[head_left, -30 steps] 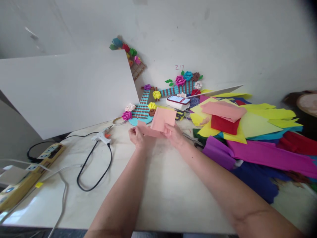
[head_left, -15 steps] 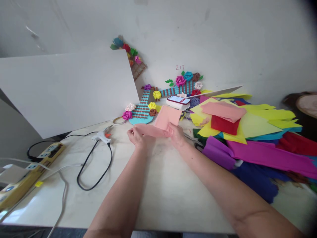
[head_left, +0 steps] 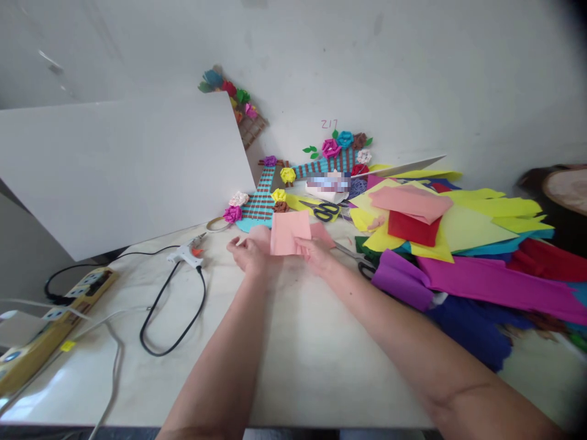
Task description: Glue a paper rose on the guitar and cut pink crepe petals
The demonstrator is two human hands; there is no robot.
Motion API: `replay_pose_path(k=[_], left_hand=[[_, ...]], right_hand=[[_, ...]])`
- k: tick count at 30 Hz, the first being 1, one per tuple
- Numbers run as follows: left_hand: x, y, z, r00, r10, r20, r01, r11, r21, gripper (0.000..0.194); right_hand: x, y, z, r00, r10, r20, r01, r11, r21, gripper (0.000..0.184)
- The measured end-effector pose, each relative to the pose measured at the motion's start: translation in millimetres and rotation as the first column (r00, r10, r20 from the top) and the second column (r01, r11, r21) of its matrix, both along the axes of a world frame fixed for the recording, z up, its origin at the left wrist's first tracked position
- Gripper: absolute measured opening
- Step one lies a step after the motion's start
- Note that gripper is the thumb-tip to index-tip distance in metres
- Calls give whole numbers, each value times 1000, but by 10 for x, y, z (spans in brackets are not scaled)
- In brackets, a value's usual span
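Both hands work on a sheet of pink crepe paper [head_left: 290, 227] above the table. My right hand [head_left: 318, 255] pinches a square, folded-looking part of it between thumb and fingers. Another pink part pokes out behind that hand. At the left, my left hand [head_left: 249, 255] has its fingers closed on the curved left end of the paper; its exact grip is partly hidden. Just behind the paper is a turquoise guitar shape [head_left: 257, 209] with brown strips and paper flowers. A pair of scissors [head_left: 353, 252] with dark handles lies right of my right hand.
Stacked coloured paper [head_left: 477, 232] covers the right side. A second pair of scissors [head_left: 326, 211] lies behind the pink paper. On the left are a glue gun [head_left: 186, 253] with a looping cable, a power strip [head_left: 59, 324] and a large white board [head_left: 128, 171].
The right hand has moved slightly left, bringing the pink paper's upright part down and left in front of the guitar shape. The scissors behind it now show.
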State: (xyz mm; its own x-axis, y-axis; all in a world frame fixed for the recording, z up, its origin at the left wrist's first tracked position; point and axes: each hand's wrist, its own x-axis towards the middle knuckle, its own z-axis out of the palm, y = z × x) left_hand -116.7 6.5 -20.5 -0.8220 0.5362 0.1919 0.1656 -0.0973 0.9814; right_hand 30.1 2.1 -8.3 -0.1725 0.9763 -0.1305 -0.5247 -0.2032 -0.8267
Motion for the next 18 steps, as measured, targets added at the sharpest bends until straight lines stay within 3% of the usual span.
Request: replay_pose_path(k=[3,5,8,12,15,18], left_hand=[[20,-57,91,969,157,-189,-159,987,7,31],[72,-85,145,937,142,-320,-134,990,47,23],[150,-83,159,943,-71,-325,82,996,20,27],[174,-39,92,916,-389,-97,391,920,0,35],[148,-26,49,857,-515,25,514,857,38,34],[126,-23,31,819,-568,82,562,823,84,34]], right_hand=[[5,-2,-9,1000,7,10,-7,1000,-11,14],[12,-3,-9,1000,6,24,-6,1000,-17,15],[24,-1,-14,999,18,31,-18,1000,1,17],[33,3,-24,998,35,55,-36,999,20,21],[33,0,-22,995,46,93,-49,998,35,22],[39,3,-12,991,42,126,-48,998,44,22]])
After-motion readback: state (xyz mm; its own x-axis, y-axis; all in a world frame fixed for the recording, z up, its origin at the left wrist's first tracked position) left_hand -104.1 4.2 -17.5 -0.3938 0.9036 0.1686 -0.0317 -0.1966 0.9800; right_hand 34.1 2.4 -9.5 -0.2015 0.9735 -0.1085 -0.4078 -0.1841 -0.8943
